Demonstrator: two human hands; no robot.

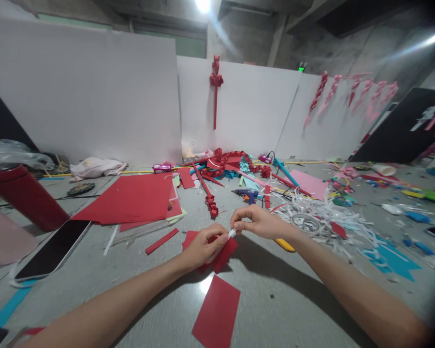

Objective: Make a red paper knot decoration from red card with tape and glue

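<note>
My left hand point(207, 247) is closed on small red paper pieces point(226, 255) low over the grey floor, its thumb and fingers pressed together near their upper edge. A small white strip point(232, 233) sticks out at that edge, between both hands. My right hand point(252, 222) pinches the strip's other end with thumb and forefinger. Its exact kind is too small to make out. Below the hands lies a loose red paper piece point(217, 311). Left of them is a narrow red strip point(162, 241).
Large red sheets point(137, 195) and a black phone point(54, 251) lie left, beside a red tumbler point(25, 198). Ahead are a blue glue gun point(247, 195) and red paper chains point(212, 207). White paper scraps point(311, 217) and a yellow-handled tool point(284, 245) lie right. White panels point(235, 106) stand behind.
</note>
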